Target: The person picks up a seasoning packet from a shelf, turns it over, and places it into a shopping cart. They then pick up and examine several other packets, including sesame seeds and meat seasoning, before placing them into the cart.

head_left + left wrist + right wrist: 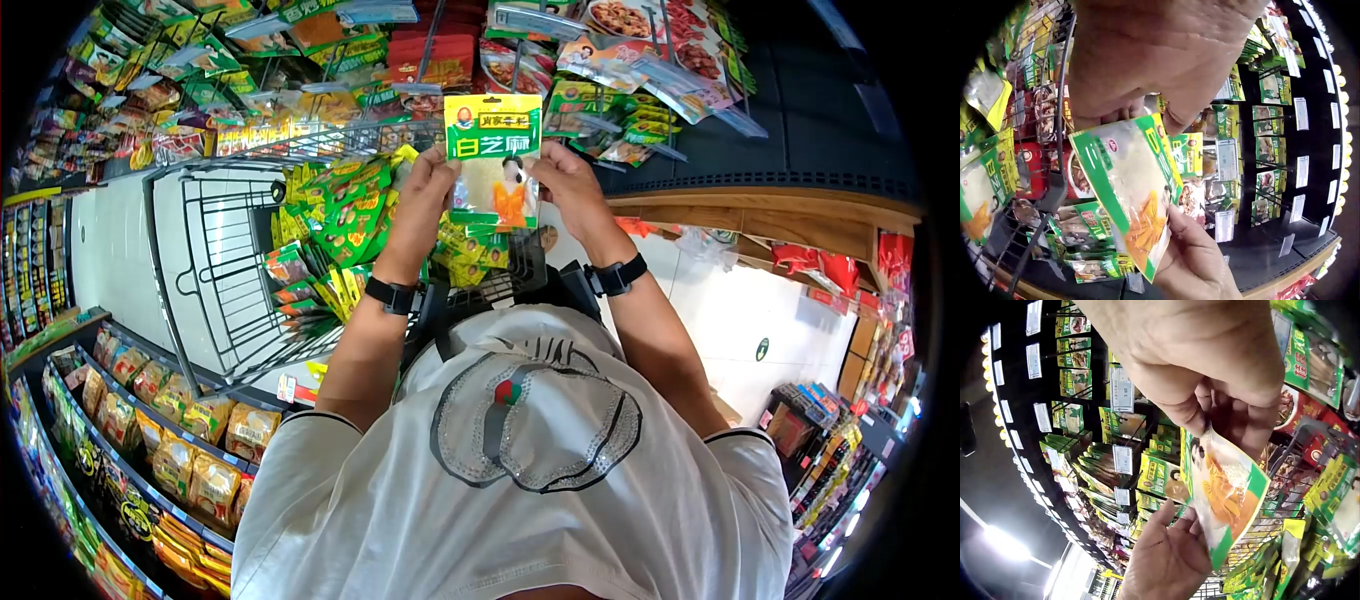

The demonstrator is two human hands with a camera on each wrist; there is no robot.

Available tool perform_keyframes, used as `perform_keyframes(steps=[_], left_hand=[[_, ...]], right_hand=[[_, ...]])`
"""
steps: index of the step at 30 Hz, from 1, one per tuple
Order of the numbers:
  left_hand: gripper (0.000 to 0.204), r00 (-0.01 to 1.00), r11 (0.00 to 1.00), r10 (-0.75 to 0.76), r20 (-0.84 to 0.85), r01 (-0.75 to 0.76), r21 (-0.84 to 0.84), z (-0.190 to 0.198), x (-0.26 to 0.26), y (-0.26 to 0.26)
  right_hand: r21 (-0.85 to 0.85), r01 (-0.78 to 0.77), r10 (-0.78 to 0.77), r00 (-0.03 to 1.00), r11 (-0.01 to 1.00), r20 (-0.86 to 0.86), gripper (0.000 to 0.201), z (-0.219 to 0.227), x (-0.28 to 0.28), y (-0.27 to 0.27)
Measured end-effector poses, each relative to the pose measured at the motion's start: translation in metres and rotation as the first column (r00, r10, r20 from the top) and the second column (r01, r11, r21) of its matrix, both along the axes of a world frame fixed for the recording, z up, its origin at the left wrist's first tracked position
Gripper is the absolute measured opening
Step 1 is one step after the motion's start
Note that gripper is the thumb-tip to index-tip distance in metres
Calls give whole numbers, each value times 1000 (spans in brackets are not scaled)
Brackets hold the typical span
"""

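In front of the chest, both hands hold a flat packet of white sesame seeds (pixel 475 185), green and yellow with a clear window, its front turned up to the head camera. My left hand (pixel 425 195) pinches the packet's left edge, thumb on the front. On the opposite edge my right hand (pixel 572 188) grips in the same way. The left wrist view shows the packet (pixel 1125 169) tilted between both hands, and the right wrist view shows it (pixel 1225 487) bending slightly, with orange food pictured on its face.
Below and left stands a wire shopping cart (pixel 225 270) with many green and yellow packets (pixel 345 215) piled inside. Rows of similar packets hang on shelf hooks ahead, with price tags (pixel 1225 159). A wooden ledge (pixel 760 212) runs along the right. Shelves of bagged goods (pixel 190 465) line the lower left.
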State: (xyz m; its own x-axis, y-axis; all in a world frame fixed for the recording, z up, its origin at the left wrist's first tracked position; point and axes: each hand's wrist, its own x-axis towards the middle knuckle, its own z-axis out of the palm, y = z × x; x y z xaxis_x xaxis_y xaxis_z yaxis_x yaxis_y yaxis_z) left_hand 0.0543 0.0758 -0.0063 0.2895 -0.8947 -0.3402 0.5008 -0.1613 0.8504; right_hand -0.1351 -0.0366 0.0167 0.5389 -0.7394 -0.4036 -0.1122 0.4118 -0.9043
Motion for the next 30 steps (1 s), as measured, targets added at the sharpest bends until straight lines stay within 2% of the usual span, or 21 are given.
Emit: perform_keyframes(steps=[4,5,7,8,10,11,14,16,17,18,20,22,25,27,29,30], left_hand=[[51,988,999,44,148,-42,-14,7,-16,-8],[54,983,1000,17,181,-16,-7,5,-16,-8],[58,969,999,-36,246,35,7,1,-16,-10],[56,993,998,-42,108,46,-34,0,-20,-12],[52,983,992,-67,-171,47,-116,6,-29,-17],[52,930,969,-237,-281,204,-139,-3,-23,-17],[54,914,924,-336,-228,274,-266,-4,-30,-15],[58,917,924,-301,-262,214,-316,21,-32,-17],[59,827,953,-262,-497,140,-268,20,-33,-19],[59,685,976,-201,-700,79,-203,18,-33,-20],[58,557,947,-310,-771,112,-300,-1,-24,-22],[57,535,945,-324,-780,138,-298,2,-23,-24],[58,626,978,-209,-751,112,-179,9,-27,-18],[55,617,986,-143,-774,23,-164,15,-28,-19],[50,835,990,-134,-533,89,-111,30,-31,-30],[47,912,990,-135,-387,111,-82,38,-31,-40]], right_hand=[[-42,8,-7,1000,999,27,11,13,-1,1],[-46,14,-12,999,999,35,12,18,0,2],[-166,-38,42,999,985,22,17,21,-1,4],[-224,-65,70,997,972,12,21,24,-1,6],[-120,-146,160,980,982,118,26,53,7,15],[-67,-190,199,964,979,174,28,62,9,20],[-224,-444,472,877,868,89,32,60,10,24],[-173,-461,485,864,870,136,31,59,12,31],[-152,-468,488,861,870,144,32,62,12,32],[-130,-475,491,858,870,152,32,63,12,32],[-111,-475,487,858,873,161,32,64,9,30],[-107,-476,487,859,873,156,33,63,7,27],[-111,-472,484,864,874,137,37,61,4,24],[-111,-457,469,872,883,138,42,68,2,19],[-32,-334,335,933,942,133,39,62,-2,13],[5,-268,265,956,964,130,38,62,-4,9]])
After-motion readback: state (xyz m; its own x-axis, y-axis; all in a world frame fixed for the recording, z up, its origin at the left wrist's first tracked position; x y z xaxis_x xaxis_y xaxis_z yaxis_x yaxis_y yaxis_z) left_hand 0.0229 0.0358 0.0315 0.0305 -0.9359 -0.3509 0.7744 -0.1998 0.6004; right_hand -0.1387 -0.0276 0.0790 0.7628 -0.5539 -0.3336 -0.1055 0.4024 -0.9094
